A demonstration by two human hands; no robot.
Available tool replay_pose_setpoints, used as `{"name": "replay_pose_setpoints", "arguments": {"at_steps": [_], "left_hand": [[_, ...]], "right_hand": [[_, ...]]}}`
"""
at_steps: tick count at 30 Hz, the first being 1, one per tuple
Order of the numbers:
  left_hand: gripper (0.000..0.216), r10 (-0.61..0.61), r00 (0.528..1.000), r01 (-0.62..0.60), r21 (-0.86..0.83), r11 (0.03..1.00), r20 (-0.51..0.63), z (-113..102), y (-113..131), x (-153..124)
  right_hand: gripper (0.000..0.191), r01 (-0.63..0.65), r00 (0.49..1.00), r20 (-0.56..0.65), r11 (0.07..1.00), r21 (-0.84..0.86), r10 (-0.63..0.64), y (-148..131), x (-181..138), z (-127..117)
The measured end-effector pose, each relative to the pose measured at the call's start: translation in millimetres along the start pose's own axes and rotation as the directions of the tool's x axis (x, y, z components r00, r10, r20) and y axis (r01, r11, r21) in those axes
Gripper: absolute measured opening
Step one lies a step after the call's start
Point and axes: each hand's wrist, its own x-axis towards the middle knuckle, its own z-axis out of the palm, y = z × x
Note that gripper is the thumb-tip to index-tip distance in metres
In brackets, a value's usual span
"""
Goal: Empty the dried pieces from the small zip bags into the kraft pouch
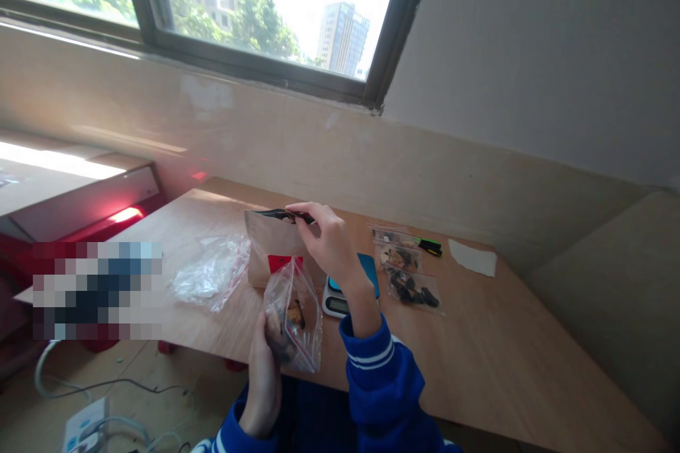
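My left hand [264, 368] is closed round the lower side of a clear zip bag [313, 322]. Inside that bag are brown and dark dried-looking pieces, and its mouth gapes upward. Behind it stands a kraft paper pouch [259, 244] with a red label [279, 264], its top open. At the pouch's mouth, the fingers of my right hand [332, 241] are pinched together; whether they grip a small dark piece or the rim is unclear. Under my right wrist lies a kitchen scale [336, 306] with a blue top, partly hidden by the hand and the bag.
Empty clear zip bags [210, 276] lie left of the pouch. To the right are filled zip bags [411, 288], a black and green cutter [430, 247] and a white paper piece [472, 258]. A power strip [85, 428] with cables sits on the floor at left.
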Motion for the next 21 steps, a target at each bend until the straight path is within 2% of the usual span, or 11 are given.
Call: {"name": "replay_pose_setpoints", "arguments": {"at_steps": [4, 10, 14, 17, 19, 21], "left_hand": [[0.043, -0.01, 1.0, 0.01, -0.02, 1.0, 0.009, 0, 0, 2], [0.041, 0.024, 0.999, -0.023, -0.039, 0.999, 0.03, -1, -2, 5], [0.042, 0.052, 0.998, -0.052, 0.001, 0.999, 0.025, -3, -4, 8], [0.042, 0.047, 0.999, -0.047, 0.001, 0.999, 0.011, -4, -4, 10], [0.043, 0.032, 0.999, -0.032, -0.024, 0.999, 0.02, -3, -3, 10], [0.044, 0.029, 0.999, -0.027, -0.043, 0.999, 0.034, -3, -1, 10]], "right_hand": [[0.023, -0.023, 0.999, -0.032, 0.997, 0.08, 0.025, 2, -2, 1], [0.015, -0.007, 0.994, -0.106, 0.996, 0.094, 0.017, 4, -3, 1], [0.017, 0.014, 0.999, -0.038, 0.995, -0.094, -0.018, 8, -6, 3], [0.019, -0.006, 0.996, -0.089, 0.985, -0.173, -0.01, 1, -12, -2], [0.02, -0.031, 0.99, -0.138, 0.996, -0.089, 0.018, -10, -19, -9], [0.023, -0.079, 0.992, -0.093, 0.995, 0.057, 0.084, -22, -30, -19]]}}
